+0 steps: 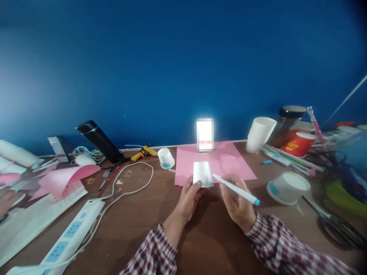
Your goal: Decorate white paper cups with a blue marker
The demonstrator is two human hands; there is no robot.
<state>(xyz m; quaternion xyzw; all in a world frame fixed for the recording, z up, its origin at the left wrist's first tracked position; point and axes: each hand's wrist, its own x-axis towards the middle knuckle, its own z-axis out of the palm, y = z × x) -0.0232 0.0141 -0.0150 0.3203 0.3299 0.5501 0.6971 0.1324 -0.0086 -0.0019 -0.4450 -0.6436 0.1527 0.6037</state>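
Note:
A white paper cup [202,172] is gripped by my left hand [189,200], with its wide end toward me and faint greenish marks along the lower edge. Between the fingers of my right hand [236,202] lies a white marker [237,191] with a blue end, its tip pointing left, close to the cup's right side. Behind the cup, pink paper sheets [186,158] lie flat on the brown table [134,233]. A bright, pixelated upright rectangle [205,133] stands at their back edge. A small blue cap [266,162] rests right of the sheets.
A power strip [71,233] with a looping white cable, yellow glue gun [143,152] and black bottle [99,141] are left. Another person's hand [7,200] shows far left. Right are a paper tub [289,188], scissors [335,225], stacked white cups [259,133] and a red cup [299,144].

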